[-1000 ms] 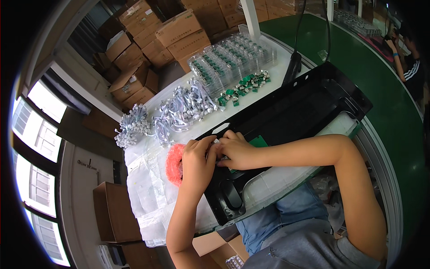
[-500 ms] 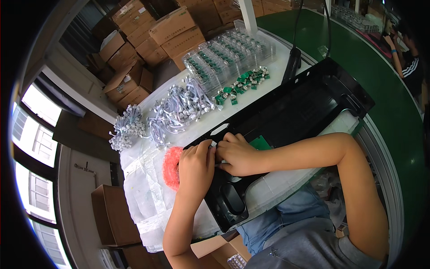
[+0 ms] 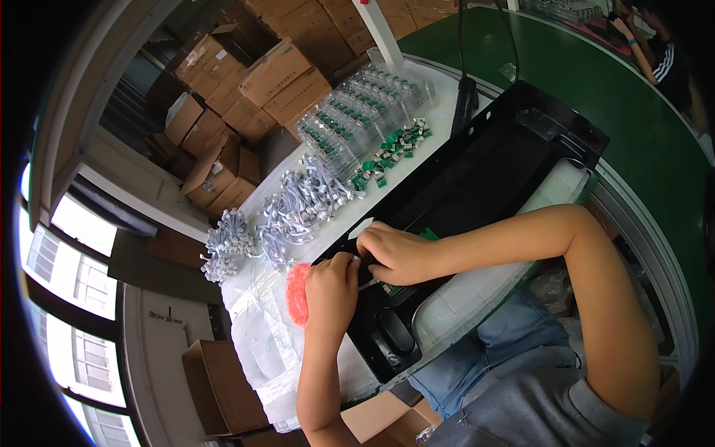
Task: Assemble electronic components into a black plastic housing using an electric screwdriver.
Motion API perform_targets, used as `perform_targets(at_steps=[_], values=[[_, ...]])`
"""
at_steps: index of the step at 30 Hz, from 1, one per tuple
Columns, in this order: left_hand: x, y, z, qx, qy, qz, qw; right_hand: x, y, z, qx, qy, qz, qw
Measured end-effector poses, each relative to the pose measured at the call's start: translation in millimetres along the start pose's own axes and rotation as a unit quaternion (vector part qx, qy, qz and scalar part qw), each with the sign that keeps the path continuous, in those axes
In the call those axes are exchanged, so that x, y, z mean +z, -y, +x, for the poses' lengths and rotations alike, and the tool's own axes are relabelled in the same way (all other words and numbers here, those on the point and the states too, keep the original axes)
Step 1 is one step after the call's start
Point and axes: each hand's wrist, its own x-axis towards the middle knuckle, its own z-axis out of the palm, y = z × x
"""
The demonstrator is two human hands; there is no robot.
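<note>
One long black housing [image 3: 477,179] is seen in the head view, laid slantwise across the white counter [image 3: 261,339]. Its near left end is reached into by both hands. The left hand [image 3: 333,292] is bent at the near left end, with thumb and forefinger brought close together beside a small white piece [image 3: 355,260]; whether that piece is gripped cannot be told. The right hand [image 3: 404,257] is set just beside it, fingers curled downward; its fingertips are mostly hidden, so neither its opening nor anything held can be made out. A green circuit board [image 3: 390,289] is placed inside the housing, partly covered by the right hand. A pinkish-red bundle [image 3: 297,294] is partly hidden by the left hand.

Beyond the housing, white-and-grey cables [image 3: 302,205] are heaped on the counter, with another cable bundle [image 3: 228,244] placed to their left. Small green boards [image 3: 391,151] are scattered near stacked clear plastic trays [image 3: 357,112]. Brown cartons [image 3: 275,74] are piled behind, and a co-worker [image 3: 666,67] is partly seen at upper right.
</note>
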Motion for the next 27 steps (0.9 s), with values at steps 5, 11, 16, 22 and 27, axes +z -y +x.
perform_targets(at_steps=[5,11,16,22,27], values=[[-4,-9,17,-0.044,0.104,0.089,0.990,-49,-17,32,-0.123,-0.109,-0.060,0.985],[10,-8,37,-0.003,0.169,0.059,0.984,-71,-43,53,0.178,-0.058,-0.125,0.974],[17,-7,35,-0.014,0.166,0.057,0.984,-64,-49,52,0.145,-0.071,-0.147,0.976],[20,-3,33,0.011,0.173,0.004,0.985,-62,-49,50,0.131,-0.095,-0.131,0.978],[36,-4,41,0.072,0.198,0.138,0.968,-64,-57,48,0.115,-0.134,-0.121,0.977]])
